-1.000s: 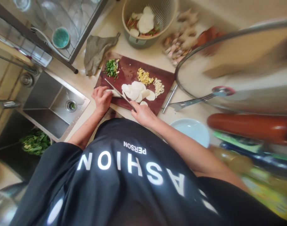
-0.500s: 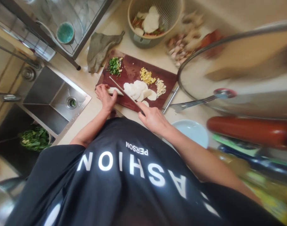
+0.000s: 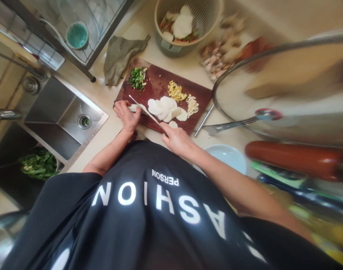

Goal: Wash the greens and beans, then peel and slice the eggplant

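My left hand (image 3: pixel 127 114) grips a pale white vegetable piece (image 3: pixel 133 108) at the left edge of a dark red-brown cutting board (image 3: pixel 156 71). My right hand (image 3: pixel 177 140) is closed around the handle of a knife (image 3: pixel 149 114), whose narrow edge crosses the board close beside my left fingers. White round slices (image 3: pixel 164 108) lie in an overlapping pile right of the blade. Farther up the board sit chopped greens (image 3: pixel 137 78), minced yellow bits (image 3: pixel 176 91) and minced pale bits (image 3: pixel 192 105). The knife partly hides the piece's cut end.
Left is a steel sink (image 3: pixel 53 108) with leafy greens (image 3: pixel 39 163) in its nearer basin. A grey cloth (image 3: pixel 121 56) and a colander (image 3: pixel 171 49) stand behind the board. Right are a large glass lid (image 3: pixel 295 67), a metal utensil (image 3: pixel 233 124) and a light blue bowl (image 3: pixel 227 157).
The knife has shifted slightly left, up to the white piece and my left fingers. My right hand has moved left with it, while my left hand has stayed nearly still.
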Available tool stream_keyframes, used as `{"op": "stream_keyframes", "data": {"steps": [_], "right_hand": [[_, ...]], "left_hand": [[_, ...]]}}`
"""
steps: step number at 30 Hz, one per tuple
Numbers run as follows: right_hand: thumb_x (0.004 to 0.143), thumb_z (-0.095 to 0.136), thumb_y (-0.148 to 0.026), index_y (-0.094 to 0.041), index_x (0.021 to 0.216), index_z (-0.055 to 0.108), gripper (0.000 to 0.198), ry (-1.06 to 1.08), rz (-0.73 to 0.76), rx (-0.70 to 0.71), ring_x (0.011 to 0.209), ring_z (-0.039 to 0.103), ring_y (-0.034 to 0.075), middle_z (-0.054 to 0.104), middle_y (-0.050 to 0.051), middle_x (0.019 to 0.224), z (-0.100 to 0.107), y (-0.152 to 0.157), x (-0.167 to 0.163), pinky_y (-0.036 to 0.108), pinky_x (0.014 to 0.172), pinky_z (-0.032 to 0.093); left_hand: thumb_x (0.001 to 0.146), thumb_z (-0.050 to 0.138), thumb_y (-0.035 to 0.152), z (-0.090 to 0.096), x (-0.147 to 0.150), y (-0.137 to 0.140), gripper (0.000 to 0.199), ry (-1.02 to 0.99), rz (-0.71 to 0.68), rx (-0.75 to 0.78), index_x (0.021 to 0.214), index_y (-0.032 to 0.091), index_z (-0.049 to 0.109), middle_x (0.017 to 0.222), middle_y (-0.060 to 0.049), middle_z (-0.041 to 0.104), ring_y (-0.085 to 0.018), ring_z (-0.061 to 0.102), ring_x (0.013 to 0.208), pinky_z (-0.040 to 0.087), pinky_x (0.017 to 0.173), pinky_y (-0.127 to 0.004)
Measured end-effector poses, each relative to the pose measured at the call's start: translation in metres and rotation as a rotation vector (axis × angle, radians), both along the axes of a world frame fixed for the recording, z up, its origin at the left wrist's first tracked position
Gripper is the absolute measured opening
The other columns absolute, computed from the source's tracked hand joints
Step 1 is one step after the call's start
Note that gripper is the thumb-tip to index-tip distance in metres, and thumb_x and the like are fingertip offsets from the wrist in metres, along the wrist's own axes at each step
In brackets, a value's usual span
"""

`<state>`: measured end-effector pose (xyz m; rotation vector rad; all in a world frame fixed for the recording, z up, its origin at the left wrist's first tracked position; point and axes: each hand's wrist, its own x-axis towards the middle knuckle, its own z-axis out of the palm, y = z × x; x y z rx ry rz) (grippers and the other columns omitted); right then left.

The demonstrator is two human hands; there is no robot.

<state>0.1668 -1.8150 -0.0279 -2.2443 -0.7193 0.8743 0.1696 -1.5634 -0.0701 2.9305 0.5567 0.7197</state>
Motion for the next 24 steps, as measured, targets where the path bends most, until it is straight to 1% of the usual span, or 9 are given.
{"op": "stream_keyframes", "data": {"steps": [3,5,9,13,15,17,20,22,24], "right_hand": [[0.094,0.046,-0.021,-0.017,0.15,0.052,0.056,0.009,-0.029,0.053,0.091,0.072,0.031,0.077,0.014,0.101,-0.011,0.016,0.007,0.036,0.08,0.053],[0.095,0.046,-0.022,-0.017,0.15,0.052,0.056,-0.006,-0.053,0.071,0.093,0.072,0.03,0.077,0.014,0.103,-0.013,0.016,0.008,0.036,0.083,0.053],[0.094,0.046,-0.023,-0.017,0.15,0.053,0.056,-0.039,-0.063,0.068,0.085,0.072,0.029,0.077,0.013,0.098,-0.003,-0.007,0.001,0.035,0.079,0.052],[0.093,0.047,-0.021,-0.018,0.147,0.054,0.055,-0.018,-0.018,0.078,0.077,0.071,0.027,0.075,0.01,0.088,0.008,-0.022,-0.007,0.033,0.074,0.051],[0.092,0.048,-0.021,-0.018,0.146,0.055,0.054,0.003,-0.01,0.047,0.078,0.071,0.028,0.075,0.01,0.089,0.006,-0.016,-0.006,0.034,0.074,0.051],[0.092,0.048,-0.021,-0.018,0.146,0.054,0.054,0.021,-0.009,0.032,0.081,0.071,0.029,0.075,0.012,0.092,0.001,-0.001,-0.002,0.035,0.074,0.051],[0.092,0.048,-0.021,-0.017,0.147,0.053,0.055,0.026,-0.028,0.068,0.087,0.072,0.031,0.077,0.013,0.099,-0.009,0.02,0.008,0.035,0.076,0.052],[0.092,0.047,-0.02,-0.016,0.145,0.055,0.053,0.017,-0.049,0.101,0.091,0.072,0.03,0.077,0.014,0.103,-0.012,0.026,0.013,0.035,0.079,0.052],[0.093,0.046,-0.021,-0.015,0.144,0.056,0.053,-0.006,-0.071,0.107,0.092,0.072,0.03,0.077,0.014,0.103,-0.009,0.021,0.014,0.036,0.082,0.052]], "left_hand": [[0.082,0.074,0.035,0.006,-0.001,-0.003,0.031,0.029,0.018,-0.047,0.097,0.023,0.049,0.112,-0.014,0.053,-0.035,0.051,0.115,0.044,0.099,-0.056],[0.081,0.074,0.032,0.013,-0.001,-0.008,0.031,0.09,0.059,-0.103,0.097,0.022,0.049,0.114,-0.014,0.052,-0.035,0.049,0.118,0.042,0.103,-0.055],[0.078,0.075,0.026,0.026,0.002,-0.018,0.032,0.193,0.139,-0.181,0.097,0.021,0.049,0.12,-0.014,0.049,-0.035,0.047,0.125,0.038,0.108,-0.053],[0.077,0.076,0.025,0.031,0.005,-0.022,0.034,0.214,0.167,-0.225,0.097,0.022,0.05,0.121,-0.014,0.049,-0.036,0.045,0.126,0.037,0.109,-0.053],[0.077,0.077,0.026,0.031,0.005,-0.021,0.034,0.217,0.162,-0.234,0.097,0.021,0.05,0.122,-0.014,0.049,-0.036,0.045,0.126,0.037,0.109,-0.054],[0.077,0.077,0.026,0.03,0.004,-0.02,0.034,0.212,0.153,-0.23,0.097,0.021,0.05,0.121,-0.015,0.049,-0.036,0.045,0.125,0.037,0.109,-0.053],[0.078,0.075,0.025,0.028,0.002,-0.017,0.032,0.194,0.127,-0.218,0.096,0.021,0.049,0.118,-0.015,0.05,-0.035,0.046,0.123,0.037,0.109,-0.053],[0.079,0.071,0.022,0.028,0.0,-0.015,0.028,0.182,0.107,-0.22,0.096,0.021,0.049,0.117,-0.014,0.05,-0.034,0.047,0.122,0.037,0.11,-0.054],[0.08,0.068,0.019,0.028,-0.001,-0.013,0.025,0.169,0.091,-0.229,0.095,0.021,0.048,0.116,-0.014,0.05,-0.034,0.047,0.122,0.036,0.111,-0.054]]}}
